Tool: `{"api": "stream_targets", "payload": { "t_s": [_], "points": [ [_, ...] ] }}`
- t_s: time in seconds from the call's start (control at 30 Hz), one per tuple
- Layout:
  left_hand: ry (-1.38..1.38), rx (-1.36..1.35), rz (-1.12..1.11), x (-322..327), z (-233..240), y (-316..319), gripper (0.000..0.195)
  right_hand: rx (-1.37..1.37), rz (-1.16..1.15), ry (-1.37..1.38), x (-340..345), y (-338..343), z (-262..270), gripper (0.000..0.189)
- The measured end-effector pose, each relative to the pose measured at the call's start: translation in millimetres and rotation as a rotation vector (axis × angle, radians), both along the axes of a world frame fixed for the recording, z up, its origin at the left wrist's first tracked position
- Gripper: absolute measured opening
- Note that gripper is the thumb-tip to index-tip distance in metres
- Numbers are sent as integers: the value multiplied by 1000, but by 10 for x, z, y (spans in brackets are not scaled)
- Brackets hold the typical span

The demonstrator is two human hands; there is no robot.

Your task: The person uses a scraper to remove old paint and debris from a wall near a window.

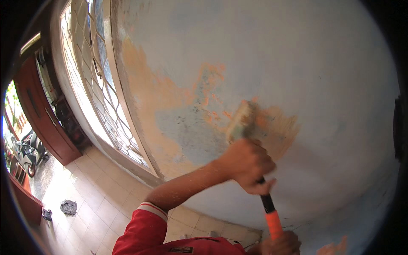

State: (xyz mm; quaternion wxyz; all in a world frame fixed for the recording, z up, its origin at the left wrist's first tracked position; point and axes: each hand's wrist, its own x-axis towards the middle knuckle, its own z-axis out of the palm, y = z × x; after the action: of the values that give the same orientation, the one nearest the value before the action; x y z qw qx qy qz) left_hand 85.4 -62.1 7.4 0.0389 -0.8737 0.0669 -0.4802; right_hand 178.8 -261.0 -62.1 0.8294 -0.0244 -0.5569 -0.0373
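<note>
My left hand (251, 165) is wrapped around the black upper part of a handle (267, 202), close below a blurred, wide tool head (243, 121) that looks like a brush or a roller. Lower down, at the bottom of the view, my right hand (282, 244) grips the orange end of the same handle. The tool head is at a wall (318, 79) with patchy grey-white paint. Around it the wall shows tan and orange patches (153, 92) and a blue-grey area. Whether the head touches the wall cannot be told for sure.
A window with a white metal grille (102, 79) stands at the left of the wall. Beyond it are a reddish-brown door (41, 111) and a parked motorbike (28, 148) outside. On the tiled floor (102, 220) lies a dark round mat or cloth (68, 207).
</note>
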Motion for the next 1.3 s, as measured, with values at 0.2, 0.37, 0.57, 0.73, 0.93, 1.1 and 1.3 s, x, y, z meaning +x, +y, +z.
{"api": "stream_targets", "payload": {
  "t_s": [0.2, 0.37, 0.57, 0.73, 0.93, 1.1, 1.3],
  "points": [
    [51, 54, -131, 326, 33, -193, 31, 267, -69, 166, 17, -130, -140, 32],
    [-187, 142, 249, -348, 119, 398, 32, -760, 198, 136, 331, 218, -353, 40],
    [5, 13, 288, -890, 161, 484, 27, -95, 262, -185, -321, 648, 228, 42],
    [1, 29, 153, -291, 34, 159, 27, -178, 93, 4, -21, 325, 37, 39],
    [18, 46, -198, 431, 70, -199, 30, 331, -97, 8, 147, -68, -45, 34],
    [2, 36, -299, 517, -42, -242, 33, 36, -25, -47, 172, 386, -114, 30],
    [-9, 41, -279, 424, 3, -159, 34, -114, 24, -77, 104, 900, -169, 27]
  ]
}}
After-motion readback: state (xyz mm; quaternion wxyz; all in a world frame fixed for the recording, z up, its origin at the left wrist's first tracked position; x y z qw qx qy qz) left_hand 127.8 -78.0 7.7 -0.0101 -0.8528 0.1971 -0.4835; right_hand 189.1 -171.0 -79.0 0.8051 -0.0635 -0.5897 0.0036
